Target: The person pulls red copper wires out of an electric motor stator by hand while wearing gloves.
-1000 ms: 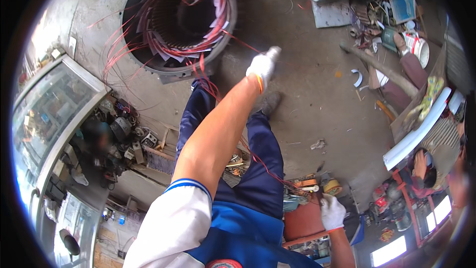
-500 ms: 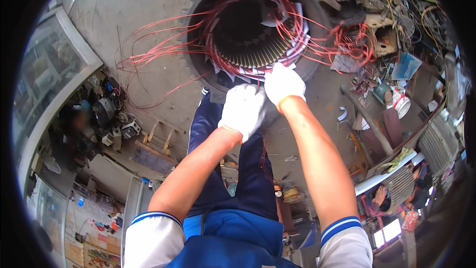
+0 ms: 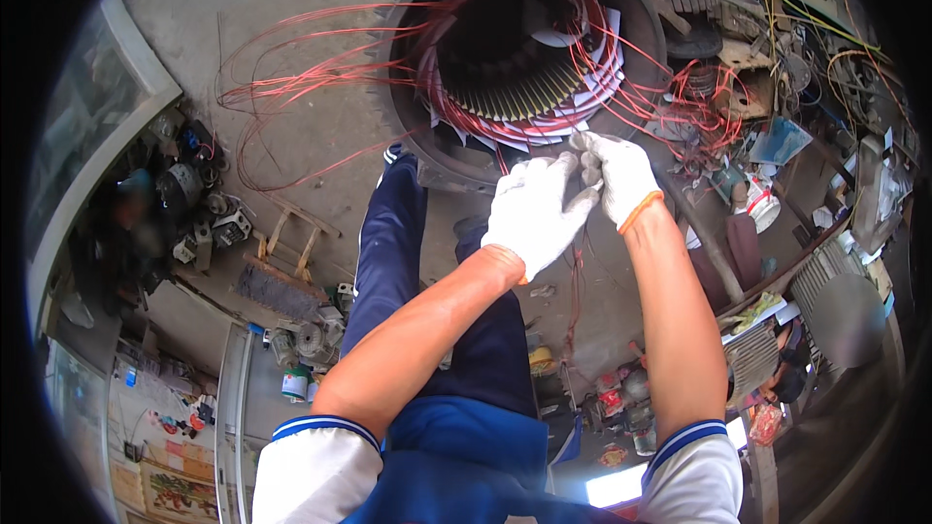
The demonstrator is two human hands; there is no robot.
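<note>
A large motor stator [image 3: 643,68] lies in front of me, its ring of red winding wire [image 3: 427,87] lined with white insulation paper [image 3: 607,87]. Both my hands wear white gloves with orange cuffs and meet just beyond its near rim. My left hand [image 3: 532,213] is closed around red wires [image 3: 502,157] that run out of the winding; thin reddish strands hang below the hands. My right hand [image 3: 617,173] has its fingers pinched together beside the left fingertips. What lies in that pinch is too small to make out.
Long loose wire ends [image 3: 311,82] spread over the floor to the left. A red wire tangle [image 3: 714,87] lies among scrap on the right, near a white bucket [image 3: 763,206]. A wooden frame [image 3: 291,238] and motor parts [image 3: 180,189] sit left of my legs.
Both hands have shifted right and slightly nearer, and their fingertips have come together. The stator sits slightly farther right and higher in view as the view has moved.
</note>
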